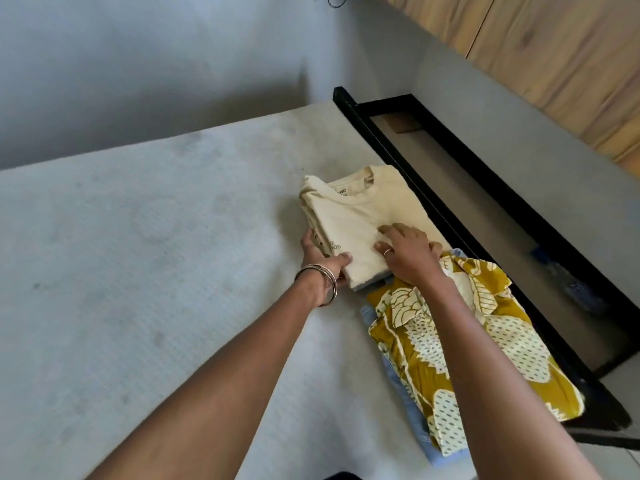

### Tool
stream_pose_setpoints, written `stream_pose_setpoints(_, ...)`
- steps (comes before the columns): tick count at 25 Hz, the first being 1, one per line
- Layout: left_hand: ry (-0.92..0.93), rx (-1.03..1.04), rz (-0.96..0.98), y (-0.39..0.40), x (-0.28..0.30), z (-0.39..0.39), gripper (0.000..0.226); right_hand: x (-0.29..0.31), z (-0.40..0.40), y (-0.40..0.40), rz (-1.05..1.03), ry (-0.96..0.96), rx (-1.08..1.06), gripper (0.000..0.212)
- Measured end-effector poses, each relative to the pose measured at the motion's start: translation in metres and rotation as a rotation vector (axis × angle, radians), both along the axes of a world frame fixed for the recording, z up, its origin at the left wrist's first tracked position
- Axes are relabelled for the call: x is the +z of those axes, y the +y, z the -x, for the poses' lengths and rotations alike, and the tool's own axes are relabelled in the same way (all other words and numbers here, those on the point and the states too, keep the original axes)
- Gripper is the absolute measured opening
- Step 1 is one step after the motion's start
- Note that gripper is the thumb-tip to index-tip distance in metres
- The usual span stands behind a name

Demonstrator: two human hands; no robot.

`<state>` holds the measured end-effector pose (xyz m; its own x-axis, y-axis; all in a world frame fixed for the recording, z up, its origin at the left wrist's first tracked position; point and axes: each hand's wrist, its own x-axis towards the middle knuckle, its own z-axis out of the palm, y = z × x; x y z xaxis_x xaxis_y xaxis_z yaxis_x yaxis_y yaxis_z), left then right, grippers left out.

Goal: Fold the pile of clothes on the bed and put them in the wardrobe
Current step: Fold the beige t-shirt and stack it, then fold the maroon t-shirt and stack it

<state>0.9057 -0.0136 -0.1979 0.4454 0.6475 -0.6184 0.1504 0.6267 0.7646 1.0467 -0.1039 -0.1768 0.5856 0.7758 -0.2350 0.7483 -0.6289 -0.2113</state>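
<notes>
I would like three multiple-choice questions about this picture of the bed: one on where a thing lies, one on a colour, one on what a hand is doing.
1. Where does the cream T-shirt lie?
A. on the floor
B. on the mattress, near its right edge
C. inside the wardrobe

2. What is the main colour of the patterned garment?
A. mustard yellow with cream shapes
B. red
C. black

3. What does the left hand do?
A. hangs idle
B. holds a hanger
C. grips the folded T-shirt at its near left corner

Key: 1 B, the shirt rests on the mattress beside the black bed frame. 2 A, the cloth is yellow with cream leaf-like prints. 3 C, its thumb lies on top and its fingers wrap the edge, while the right hand rests on the shirt.
</notes>
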Motion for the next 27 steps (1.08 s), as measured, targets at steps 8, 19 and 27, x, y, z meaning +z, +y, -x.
stream_pose_setpoints(8, 0.276, -0.223, -0.139, -0.020, 0.027, 0.071, 0.031, 0.022, 0.085, -0.008, -0.108, -0.225, -0.025, 0.037)
stream_pose_setpoints(19, 0.365, 0.097, -0.539, -0.053, 0.108, 0.364, 0.018, 0.074, 0.341, -0.018, -0.670, 0.564, -0.073, 0.036)
stream_pose_setpoints(27, 0.465, 0.613, -0.626, -0.033, 0.140, 0.637, 0.020, 0.109, 0.553, 0.030, -0.569, 0.728, 0.321, 0.042)
